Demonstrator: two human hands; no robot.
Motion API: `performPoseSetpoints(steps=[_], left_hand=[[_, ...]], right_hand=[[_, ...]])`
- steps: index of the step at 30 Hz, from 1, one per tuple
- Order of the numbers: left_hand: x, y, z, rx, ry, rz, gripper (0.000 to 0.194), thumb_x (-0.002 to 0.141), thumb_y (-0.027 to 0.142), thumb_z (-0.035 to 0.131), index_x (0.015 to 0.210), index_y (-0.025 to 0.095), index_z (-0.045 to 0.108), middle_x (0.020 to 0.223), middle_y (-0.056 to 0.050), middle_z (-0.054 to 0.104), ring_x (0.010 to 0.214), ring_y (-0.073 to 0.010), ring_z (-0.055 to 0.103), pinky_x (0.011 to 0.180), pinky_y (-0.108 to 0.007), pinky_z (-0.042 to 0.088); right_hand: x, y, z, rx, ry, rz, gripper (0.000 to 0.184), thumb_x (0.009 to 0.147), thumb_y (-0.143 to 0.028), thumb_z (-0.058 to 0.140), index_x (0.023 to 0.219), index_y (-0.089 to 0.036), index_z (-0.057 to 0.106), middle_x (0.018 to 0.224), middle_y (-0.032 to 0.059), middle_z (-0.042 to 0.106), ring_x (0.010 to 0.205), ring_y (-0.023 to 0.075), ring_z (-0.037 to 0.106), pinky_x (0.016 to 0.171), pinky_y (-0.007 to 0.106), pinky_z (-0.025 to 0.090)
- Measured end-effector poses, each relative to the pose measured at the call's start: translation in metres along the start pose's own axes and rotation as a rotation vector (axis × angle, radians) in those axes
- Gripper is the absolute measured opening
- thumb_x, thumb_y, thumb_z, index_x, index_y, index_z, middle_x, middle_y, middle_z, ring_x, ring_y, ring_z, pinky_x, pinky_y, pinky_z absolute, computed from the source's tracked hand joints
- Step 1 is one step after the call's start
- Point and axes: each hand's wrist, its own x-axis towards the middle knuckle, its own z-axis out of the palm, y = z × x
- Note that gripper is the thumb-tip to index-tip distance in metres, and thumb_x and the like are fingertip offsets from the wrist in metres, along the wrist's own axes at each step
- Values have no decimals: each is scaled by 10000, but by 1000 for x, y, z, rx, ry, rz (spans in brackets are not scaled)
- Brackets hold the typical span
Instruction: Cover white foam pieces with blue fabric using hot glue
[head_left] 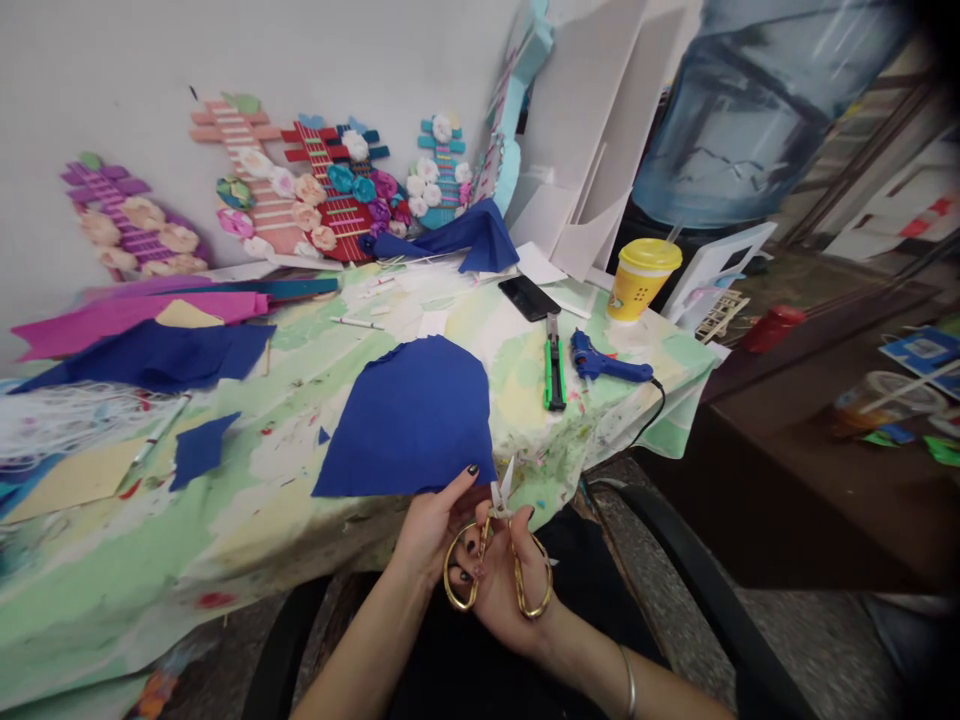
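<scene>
I'm pinching cloth [416,415] in left hand [426,530], bulk lying just ahead; right hand [504,608] is holding spread scissors [498,512].

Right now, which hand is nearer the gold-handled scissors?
Right. The right hand holds the scissors by the handles; the left hand is just left of them, gripping the blue fabric.

Black nails [472,470] and a silver bangle [631,684]

Your nails, just below the centre of the frame, wear dark, glossy polish on both left hand [421,535] and right hand [514,603]. The thin bangle rings your right forearm [592,665], lower right. Both forearms are bare of sleeves. At bottom centre, black clothing [450,675] covers your lap.
</scene>
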Motion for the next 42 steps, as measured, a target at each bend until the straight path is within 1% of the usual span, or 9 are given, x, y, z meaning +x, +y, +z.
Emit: performPoseSetpoints(steps=[3,7,12,17,21,26,30,36,42], left_hand=[[2,0,-1,-18,-28,-84,178,723,218,709,763,45,698,718,-151,713,577,-204,669,491,-252,527],[1,1,2,-16,-32,-78,207,706,246,730,748,46,696,704,-150,710,608,-200,677,550,-242,541],[0,1,5,46,68,-71,197,687,252,745,749,68,709,572,-103,678,475,-181,627,463,-244,504],[1,0,4,45,28,-90,200,716,249,713,770,56,720,493,-69,636,401,-137,565,408,-214,456],[3,-1,2,40,15,-65,188,700,222,719,771,48,719,629,-122,699,538,-183,647,521,-249,517],[1,-1,0,82,-6,-59,228,668,279,760,726,64,713,473,-87,633,547,-224,656,562,-296,534],[0,0,1,84,-15,-37,256,617,286,799,703,64,703,492,-98,643,645,-259,682,629,-322,551],[0,0,3,78,12,-35,264,592,277,809,635,45,690,571,-138,678,720,-263,692,684,-305,558],[-1,1,2,80,35,-54,277,580,281,820,640,43,690,685,-167,708,707,-252,691,641,-295,555]], right_hand=[[1,0,-2,23,-18,-1,462,685,-625,662,871,-206,601,591,-58,498,536,80,398,598,233,344],[1,3,-7,49,-30,-6,455,671,-604,688,870,-201,615,551,-71,413,538,83,350,594,227,335],[0,5,-9,85,-37,10,448,646,-579,722,855,-193,630,557,-68,415,551,88,363,627,244,365],[1,6,-10,98,-42,30,459,589,-518,790,881,-197,640,589,-66,492,577,84,419,679,249,397],[3,9,-18,95,-57,34,478,568,-500,806,892,-186,649,607,-63,536,552,68,427,656,229,401],[6,12,-24,64,-56,2,449,550,-523,801,803,-197,623,533,-79,451,510,74,377,589,222,365],[6,12,-22,25,-63,-22,459,539,-556,788,750,-198,591,500,-86,383,483,74,301,543,225,325],[6,13,-23,-10,-95,-21,467,522,-573,784,710,-200,574,459,-103,309,457,68,217,504,221,270],[8,10,-22,-2,-107,-19,453,619,-624,699,702,-194,583,430,-94,342,448,70,206,508,201,280]])
